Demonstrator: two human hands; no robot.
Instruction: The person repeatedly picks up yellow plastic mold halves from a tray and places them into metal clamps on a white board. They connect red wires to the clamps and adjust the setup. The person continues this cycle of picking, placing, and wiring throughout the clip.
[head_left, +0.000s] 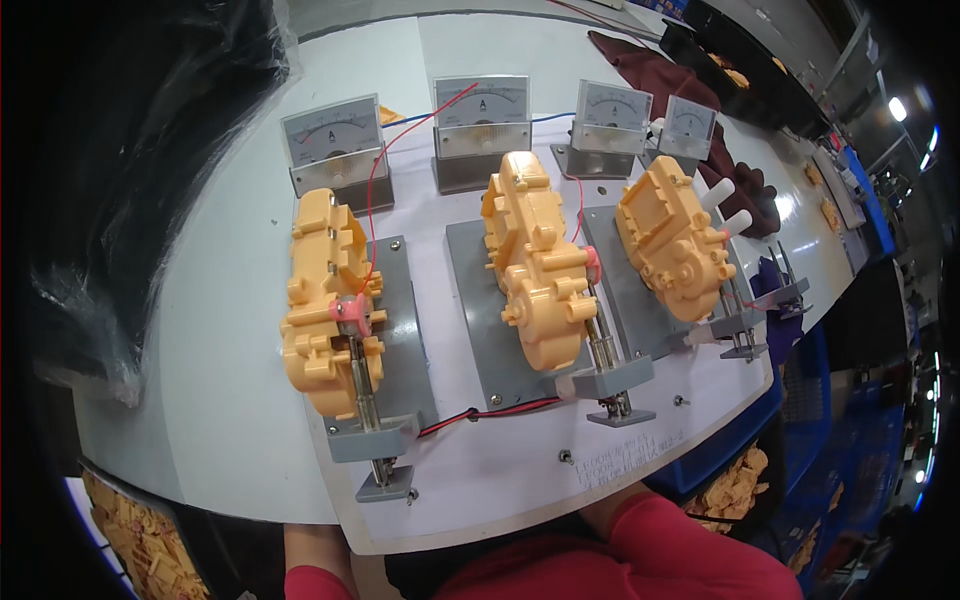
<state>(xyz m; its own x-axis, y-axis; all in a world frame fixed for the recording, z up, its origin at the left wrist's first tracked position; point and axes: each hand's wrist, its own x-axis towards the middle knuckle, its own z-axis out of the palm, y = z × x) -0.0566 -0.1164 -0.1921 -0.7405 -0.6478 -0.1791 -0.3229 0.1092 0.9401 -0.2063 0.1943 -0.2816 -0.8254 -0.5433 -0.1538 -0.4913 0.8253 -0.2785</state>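
Neither of my hands shows. My left forearm (318,548) and my right forearm (612,508) run up to the front edge of the white board (500,520) and vanish below it. On the board stand three orange plastic gear housings, left (318,270), middle (540,270) and right (672,245), each on a grey test fixture. Metal plungers on grey brackets, such as the left bracket (375,440), point at the housings. A pink piece (352,315) sits at the left plunger's tip, another at the middle housing. Two white pegs (728,208) stick out beside the right housing.
Several analogue ammeters, such as the left one (335,140), stand behind the fixtures, joined by wires. A dark red cloth (650,75) and a black crate (740,60) lie at the back right. Orange parts fill bins below, left (140,520) and right (735,490).
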